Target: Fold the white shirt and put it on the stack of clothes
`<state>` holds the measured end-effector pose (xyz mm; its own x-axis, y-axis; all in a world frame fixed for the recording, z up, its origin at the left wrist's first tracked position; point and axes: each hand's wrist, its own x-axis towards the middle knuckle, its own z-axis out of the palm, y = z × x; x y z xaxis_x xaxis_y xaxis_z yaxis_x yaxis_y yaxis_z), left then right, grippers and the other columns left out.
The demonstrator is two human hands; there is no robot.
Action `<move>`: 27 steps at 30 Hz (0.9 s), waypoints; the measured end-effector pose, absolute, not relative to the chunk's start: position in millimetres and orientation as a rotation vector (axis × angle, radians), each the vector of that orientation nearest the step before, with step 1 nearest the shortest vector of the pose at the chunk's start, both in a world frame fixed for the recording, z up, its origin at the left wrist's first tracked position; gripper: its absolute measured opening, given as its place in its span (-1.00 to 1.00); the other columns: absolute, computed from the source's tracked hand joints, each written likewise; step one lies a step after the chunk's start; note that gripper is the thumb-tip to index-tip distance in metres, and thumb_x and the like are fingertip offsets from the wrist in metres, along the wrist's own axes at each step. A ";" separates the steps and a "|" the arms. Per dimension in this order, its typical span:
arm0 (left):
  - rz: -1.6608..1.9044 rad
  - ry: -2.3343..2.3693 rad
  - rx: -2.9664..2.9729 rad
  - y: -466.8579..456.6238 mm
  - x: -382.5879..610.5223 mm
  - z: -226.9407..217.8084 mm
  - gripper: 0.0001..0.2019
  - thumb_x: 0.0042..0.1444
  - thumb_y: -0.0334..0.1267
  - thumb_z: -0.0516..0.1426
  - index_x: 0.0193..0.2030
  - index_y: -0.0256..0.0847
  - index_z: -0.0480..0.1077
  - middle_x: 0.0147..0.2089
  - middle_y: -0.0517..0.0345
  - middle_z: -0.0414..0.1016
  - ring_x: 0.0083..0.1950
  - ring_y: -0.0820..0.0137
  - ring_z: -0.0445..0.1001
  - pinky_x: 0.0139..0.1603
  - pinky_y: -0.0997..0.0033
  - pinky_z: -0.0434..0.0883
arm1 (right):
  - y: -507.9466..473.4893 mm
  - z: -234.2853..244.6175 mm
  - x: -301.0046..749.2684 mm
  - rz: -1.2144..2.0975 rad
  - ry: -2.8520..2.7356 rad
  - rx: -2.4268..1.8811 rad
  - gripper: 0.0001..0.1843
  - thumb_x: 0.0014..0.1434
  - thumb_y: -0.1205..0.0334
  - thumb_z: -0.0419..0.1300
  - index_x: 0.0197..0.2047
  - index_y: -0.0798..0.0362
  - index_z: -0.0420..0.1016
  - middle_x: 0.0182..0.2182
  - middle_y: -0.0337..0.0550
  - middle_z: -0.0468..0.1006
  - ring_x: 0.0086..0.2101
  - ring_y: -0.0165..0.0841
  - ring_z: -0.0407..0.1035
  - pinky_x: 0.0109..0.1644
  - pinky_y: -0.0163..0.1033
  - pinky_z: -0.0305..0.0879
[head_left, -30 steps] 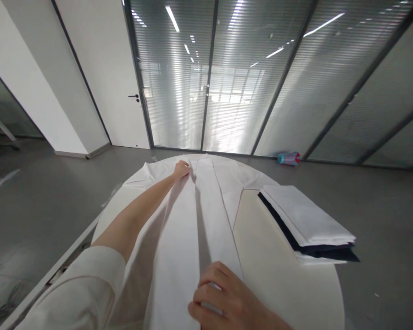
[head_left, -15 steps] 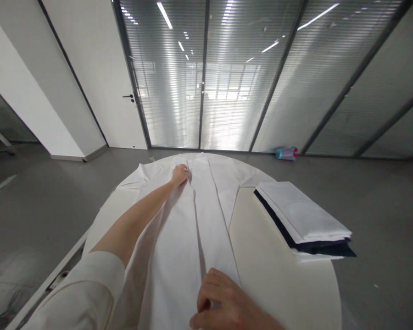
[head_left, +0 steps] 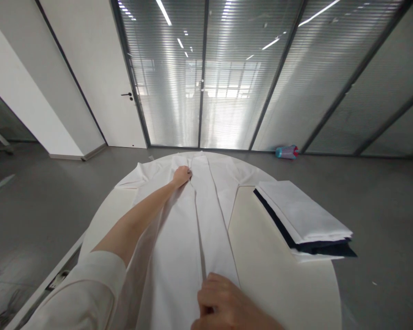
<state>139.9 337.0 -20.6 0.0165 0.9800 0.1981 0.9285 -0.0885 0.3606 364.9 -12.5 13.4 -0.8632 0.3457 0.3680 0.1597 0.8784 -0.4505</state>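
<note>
Lengthwise, the white garment point(head_left: 175, 256) lies spread over the counter point(head_left: 282, 279), the left hand point(head_left: 182, 175) curled closed on a fold near its far end, the right hand point(head_left: 222, 302), nearly fisted, gripping its nearer edge. Folded cloths point(head_left: 301, 211) sit apart, right of it.

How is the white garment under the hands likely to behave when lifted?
The white garment would probably flop, since its cloth lies in loose folds. Lifted at one end, it would likely trail across the table, as it spans from the left hand to the right hand.
</note>
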 end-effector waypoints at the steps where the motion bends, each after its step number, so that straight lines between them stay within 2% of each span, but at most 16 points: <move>1: 0.609 2.030 2.160 338.0 139.3 -21.0 -0.77 0.24 -0.26 0.10 -0.18 -0.27 0.58 -0.08 -0.16 0.60 0.03 0.18 0.54 0.04 0.34 0.41 | -12.2 11.9 364.5 0.580 -2.646 -0.379 -0.74 0.37 0.05 0.19 -0.30 -0.02 0.54 -0.46 -0.31 0.41 -0.37 -0.45 0.29 -0.15 -0.22 0.17; 3: 0.632 2.034 2.196 341.2 137.1 -19.8 -0.71 0.31 -0.24 0.03 -0.10 -0.27 0.57 0.02 -0.19 0.56 0.08 0.17 0.51 0.10 0.30 0.40 | -11.7 8.6 364.3 0.607 -2.721 -0.397 -0.68 0.34 0.02 0.21 -0.39 0.00 0.51 -0.48 -0.32 0.40 -0.40 -0.45 0.27 -0.15 -0.22 0.16; 5: 0.665 2.031 2.242 346.0 133.7 -17.2 -0.67 0.33 -0.29 -0.02 0.05 -0.26 0.52 0.18 -0.19 0.47 0.20 0.17 0.44 0.22 0.26 0.33 | -11.5 5.5 364.7 0.637 -2.762 -0.396 -0.65 0.32 0.01 0.24 -0.45 0.00 0.48 -0.49 -0.32 0.38 -0.42 -0.46 0.26 -0.15 -0.23 0.16; 8: 0.666 1.990 2.323 354.8 127.3 -16.1 -0.57 0.33 -0.35 -0.05 0.29 -0.24 0.34 0.41 -0.14 0.25 0.42 0.18 0.19 0.40 0.20 0.14 | -11.4 1.2 365.6 0.685 -2.776 -0.386 -0.65 0.31 0.02 0.25 -0.46 0.01 0.49 -0.50 -0.32 0.39 -0.41 -0.45 0.28 -0.14 -0.26 0.17; 10: 0.617 1.961 2.359 360.6 123.2 -20.1 -0.53 0.36 -0.28 -0.06 0.37 -0.22 0.26 0.48 -0.08 0.14 0.51 0.16 0.01 0.47 0.11 0.00 | -11.1 -1.4 365.7 0.714 -2.773 -0.373 -0.65 0.32 0.03 0.24 -0.46 0.01 0.48 -0.50 -0.32 0.39 -0.41 -0.46 0.29 -0.14 -0.27 0.18; 14: 0.481 1.956 2.347 372.0 117.1 -35.2 -0.47 0.39 -0.10 -0.09 0.45 -0.15 0.15 0.52 -0.02 0.06 0.53 0.04 -0.07 0.47 -0.09 -0.11 | -9.7 -5.3 364.3 0.754 -2.775 -0.336 -0.61 0.34 0.06 0.22 -0.50 0.02 0.43 -0.53 -0.33 0.39 -0.45 -0.47 0.27 -0.18 -0.27 0.17; 18: 0.380 1.961 2.318 381.9 113.5 -42.4 -0.42 0.39 -0.03 -0.13 0.49 -0.11 0.07 0.55 0.01 0.00 0.54 0.04 -0.10 0.46 -0.08 -0.09 | -9.0 -7.3 364.9 0.796 -2.797 -0.317 -0.60 0.35 0.06 0.21 -0.50 0.02 0.41 -0.55 -0.34 0.37 -0.48 -0.48 0.25 -0.21 -0.27 0.17; 22: 0.339 1.947 2.340 385.1 108.9 -36.4 -0.43 0.38 0.01 -0.11 0.47 -0.06 0.12 0.53 0.02 0.04 0.54 0.08 -0.05 0.45 -0.05 -0.03 | -11.9 -10.6 366.6 0.803 -2.796 -0.355 -0.62 0.34 0.01 0.22 -0.47 0.01 0.46 -0.54 -0.34 0.38 -0.47 -0.48 0.25 -0.18 -0.27 0.19; 25: 0.380 1.986 2.386 383.5 102.6 -31.2 -0.42 0.37 0.04 -0.11 0.46 -0.07 0.14 0.55 0.01 0.00 0.56 0.11 -0.17 0.48 -0.05 -0.14 | -12.7 -10.9 364.4 0.769 -2.778 -0.389 -0.66 0.35 -0.04 0.19 -0.35 -0.01 0.55 -0.47 -0.31 0.45 -0.40 -0.46 0.31 -0.09 -0.28 0.22; 27: 0.362 2.037 2.400 382.8 98.1 -30.2 -0.36 0.37 0.10 -0.14 0.49 -0.11 0.08 0.57 -0.02 -0.09 0.57 0.09 -0.24 0.49 -0.09 -0.20 | -10.7 -8.6 361.8 0.697 -2.716 -0.505 -0.64 0.35 -0.13 0.15 -0.16 -0.04 0.59 -0.32 -0.22 0.53 -0.25 -0.41 0.37 -0.02 -0.26 0.25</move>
